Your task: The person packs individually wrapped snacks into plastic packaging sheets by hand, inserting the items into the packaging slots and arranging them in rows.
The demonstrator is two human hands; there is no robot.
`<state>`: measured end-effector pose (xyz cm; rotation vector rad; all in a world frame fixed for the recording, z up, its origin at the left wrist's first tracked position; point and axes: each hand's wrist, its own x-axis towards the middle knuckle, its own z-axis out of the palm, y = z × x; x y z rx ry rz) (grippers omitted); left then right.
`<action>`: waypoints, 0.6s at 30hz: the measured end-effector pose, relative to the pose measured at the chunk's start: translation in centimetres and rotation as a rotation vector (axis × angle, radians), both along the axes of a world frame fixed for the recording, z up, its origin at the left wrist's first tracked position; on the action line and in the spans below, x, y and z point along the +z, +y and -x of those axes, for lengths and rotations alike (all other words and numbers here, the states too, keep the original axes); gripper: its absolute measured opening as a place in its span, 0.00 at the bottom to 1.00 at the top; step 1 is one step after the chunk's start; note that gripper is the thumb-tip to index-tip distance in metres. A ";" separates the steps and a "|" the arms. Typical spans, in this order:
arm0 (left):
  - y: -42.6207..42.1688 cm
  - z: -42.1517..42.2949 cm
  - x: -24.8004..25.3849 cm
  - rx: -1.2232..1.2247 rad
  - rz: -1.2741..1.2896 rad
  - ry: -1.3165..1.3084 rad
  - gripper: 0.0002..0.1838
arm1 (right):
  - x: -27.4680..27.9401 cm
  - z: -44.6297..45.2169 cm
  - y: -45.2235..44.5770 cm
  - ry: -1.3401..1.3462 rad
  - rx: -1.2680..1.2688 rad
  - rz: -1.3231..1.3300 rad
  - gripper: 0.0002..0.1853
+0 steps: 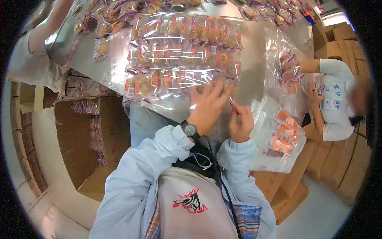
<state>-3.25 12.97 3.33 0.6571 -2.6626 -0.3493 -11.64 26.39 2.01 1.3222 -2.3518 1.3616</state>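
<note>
A large clear plastic bag [185, 59] lies on the metal table, filled with rows of small wrapped snacks [159, 79]. My left hand [209, 104], with a black watch on its wrist, rests on the near edge of this bag with its fingers spread. Close beside it, my right hand [240, 121] has thumb and fingertips pinched together at the bag's near right corner, on the clear film. Just right of that hand is a stack of flat clear bags [274, 135] with orange and red print.
Loose wrapped snacks [115, 18] are heaped at the table's far side. An open cardboard box [79, 139] with packs inside stands at lower left. On the right a co-worker [334, 99] handles another filled bag [288, 67]; another person's arm [47, 28] reaches in upper left.
</note>
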 end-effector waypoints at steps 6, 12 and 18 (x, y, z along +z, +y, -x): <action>-0.6 -0.4 -0.3 -0.034 0.089 0.021 0.31 | 0.4 0.1 0.2 0.015 -0.046 -0.007 0.18; -0.6 -1.4 -2.7 -0.043 0.044 0.183 0.31 | -0.3 -0.7 -1.1 -0.217 -0.148 -0.058 0.31; -1.0 -1.9 -0.4 -0.100 0.002 0.037 0.30 | 0.6 -0.2 -2.3 -0.189 0.021 0.020 0.32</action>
